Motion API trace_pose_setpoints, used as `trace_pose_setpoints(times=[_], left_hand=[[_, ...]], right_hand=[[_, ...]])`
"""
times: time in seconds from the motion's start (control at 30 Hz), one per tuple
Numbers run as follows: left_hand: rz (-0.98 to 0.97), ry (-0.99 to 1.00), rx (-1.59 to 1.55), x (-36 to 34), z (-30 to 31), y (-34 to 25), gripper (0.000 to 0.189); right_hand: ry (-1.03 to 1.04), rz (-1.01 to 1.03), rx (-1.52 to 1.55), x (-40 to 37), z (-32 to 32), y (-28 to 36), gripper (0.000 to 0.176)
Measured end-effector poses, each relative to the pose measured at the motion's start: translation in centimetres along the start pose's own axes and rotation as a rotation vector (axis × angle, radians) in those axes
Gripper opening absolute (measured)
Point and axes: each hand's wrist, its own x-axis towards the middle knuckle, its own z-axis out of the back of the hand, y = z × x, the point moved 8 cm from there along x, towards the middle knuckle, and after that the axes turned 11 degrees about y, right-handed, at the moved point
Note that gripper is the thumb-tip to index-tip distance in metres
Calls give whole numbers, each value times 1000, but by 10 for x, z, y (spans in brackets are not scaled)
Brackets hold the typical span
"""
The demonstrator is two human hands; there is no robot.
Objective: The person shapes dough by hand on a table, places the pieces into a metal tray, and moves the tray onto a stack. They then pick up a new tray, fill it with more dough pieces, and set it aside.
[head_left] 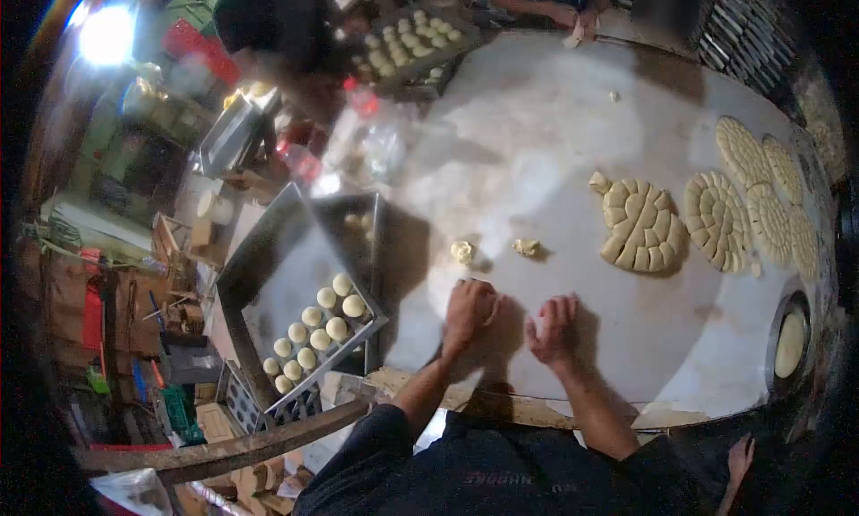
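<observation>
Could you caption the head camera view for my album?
Left hand and right hand at a pale worktop, two small dough lumps ahead, metal tray of dough balls alongside.

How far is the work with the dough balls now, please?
Seemingly done: the smooth dough balls in the tray. In hand: the left hand and right hand are curled on the table; any dough under them is hidden. Probably left: two rough lumps beyond the hands, the scored dough rounds, the uncut dough in the pan.
</observation>
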Motion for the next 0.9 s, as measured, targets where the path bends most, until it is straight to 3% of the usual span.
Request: trace_pose_setpoints(times=[0.03,0.1,0.17,0.23,0.3,0.33,0.37,0.4,0.5,0.57,0.63,0.67,0.7,0.77,0.8,0.83,0.9], left_hand=[[-10,30,72,-6,-33,12,21],[-150,-75,358,-49,-54,10,17],[-288,-100,117,-88,-54,31,14],[-255,157,211,-89,-9,22,12],[-118,194,572,-67,-2,77,11],[-116,-101,287,-43,35,52,11],[-2,-145,259,-22,34,51,11],[-13,-134,224,-1,27,45,11],[44,-89,-15,4,-16,41,15],[35,-13,-42,-28,-33,36,16],[-321,-46,121,-69,-23,8,12],[-364,-72,168,-84,-17,23,11],[136,206,-551,-103,-56,107,13],[272,158,-403,-89,-45,174,13],[-68,-151,328,-51,34,76,14],[-64,-232,251,-38,30,86,16],[-153,-160,143,0,23,57,18]], right_hand=[[220,-66,-25,-1,1,20,18],[209,200,-138,-52,-47,16,16],[280,237,-70,-70,-26,-10,16],[387,260,-60,-69,-1,-38,18],[249,133,-195,-20,33,-57,16],[247,124,-189,1,27,-61,16],[132,105,-216,21,22,-61,15],[22,88,-244,28,16,-56,14],[17,87,-186,27,-9,-29,13],[175,123,-152,-6,-28,-20,11],[221,291,-108,-20,12,-7,12],[273,178,-81,-21,15,-31,13],[331,62,-52,-21,16,-56,13],[197,57,-277,8,38,-64,13],[153,25,-285,28,38,-59,11],[128,-16,-267,38,21,-70,10],[-110,-123,-207,54,11,-61,9]])
